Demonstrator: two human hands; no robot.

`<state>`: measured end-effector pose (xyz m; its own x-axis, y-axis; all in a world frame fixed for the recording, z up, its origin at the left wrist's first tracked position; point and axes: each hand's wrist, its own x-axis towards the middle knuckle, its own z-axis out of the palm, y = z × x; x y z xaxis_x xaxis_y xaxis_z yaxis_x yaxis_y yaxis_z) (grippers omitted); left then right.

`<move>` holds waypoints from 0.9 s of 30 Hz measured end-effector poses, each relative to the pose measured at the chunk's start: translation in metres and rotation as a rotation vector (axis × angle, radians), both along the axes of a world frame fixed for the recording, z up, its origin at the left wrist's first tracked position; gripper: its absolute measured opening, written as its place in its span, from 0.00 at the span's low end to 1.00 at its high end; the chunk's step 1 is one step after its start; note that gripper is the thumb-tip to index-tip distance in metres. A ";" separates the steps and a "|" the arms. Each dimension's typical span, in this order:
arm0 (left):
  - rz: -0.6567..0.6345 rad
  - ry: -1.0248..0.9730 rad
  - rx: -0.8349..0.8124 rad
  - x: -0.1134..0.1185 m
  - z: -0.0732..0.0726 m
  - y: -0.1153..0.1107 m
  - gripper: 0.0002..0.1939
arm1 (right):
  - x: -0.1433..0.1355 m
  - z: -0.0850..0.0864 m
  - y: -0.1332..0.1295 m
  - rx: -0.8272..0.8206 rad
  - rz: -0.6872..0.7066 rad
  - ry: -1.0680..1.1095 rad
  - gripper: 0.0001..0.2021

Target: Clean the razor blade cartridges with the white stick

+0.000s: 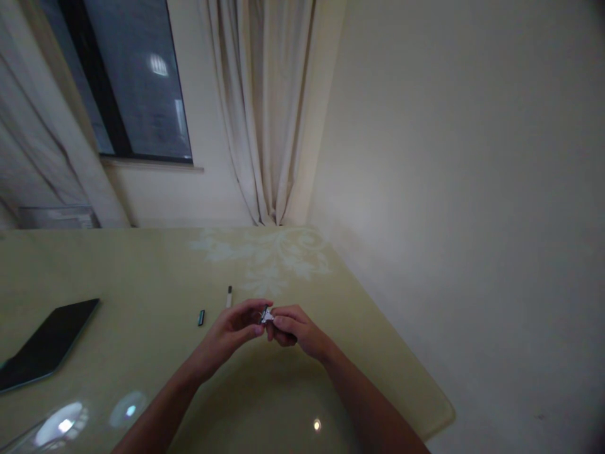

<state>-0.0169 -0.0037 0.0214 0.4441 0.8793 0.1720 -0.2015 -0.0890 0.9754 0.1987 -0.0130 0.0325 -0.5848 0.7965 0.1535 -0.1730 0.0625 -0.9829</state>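
Note:
A small shiny metallic piece (pixel 267 315) is held between both hands above the table. My left hand (pixel 236 325) pinches it from the left, thumb below and fingers above. From the right, my right hand (pixel 295 326) grips it between thumb and index finger, with the other fingers curled under. What exactly the piece is cannot be made out. Behind my left hand lies a slim white stick with a dark tip (pixel 229 296). Left of that hand is a short dark object (pixel 201 317) on the table.
The pale green glossy table (pixel 142 271) has a floral pattern near its far edge. A flat black panel (pixel 50 343) lies at the left. The table's right edge slants along a plain wall (pixel 463 189). Curtains (pixel 265 113) and a window (pixel 137 75) stand beyond.

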 end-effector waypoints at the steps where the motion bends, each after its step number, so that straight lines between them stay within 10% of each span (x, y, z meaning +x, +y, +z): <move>1: 0.018 0.004 -0.007 0.001 -0.001 -0.001 0.24 | 0.000 0.000 0.000 -0.010 0.005 0.004 0.21; 27: 0.122 -0.020 -0.047 0.006 -0.013 -0.003 0.26 | -0.004 -0.011 0.005 0.023 -0.010 0.064 0.27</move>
<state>-0.0106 -0.0072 0.0082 0.3303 0.9339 0.1366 -0.2116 -0.0678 0.9750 0.1949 -0.0076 0.0216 -0.5653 0.7982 0.2083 -0.2345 0.0866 -0.9682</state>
